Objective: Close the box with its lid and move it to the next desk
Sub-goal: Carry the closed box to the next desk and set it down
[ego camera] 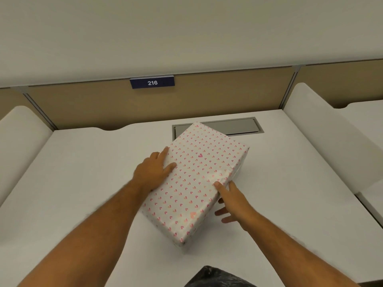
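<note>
Two hands are laid against the box (194,181), which sits skewed on the desk (83,183) with its lid (199,162) already seated, one far corner overlapping the grey hatch (238,126). The left hand (154,169) is pressed flat on the left edge, fingers spread and not closed around anything. The right hand (233,200) is held against the right side, index finger on the lid's rim, the other fingers loose and apart. No firm clamp is seen yet. If the box is lifted by the lid alone, the base could be left behind or dropped; a slick wrapped surface could let it slide. The divider (306,112) could be clipped on the way to the next desk (364,117).
</note>
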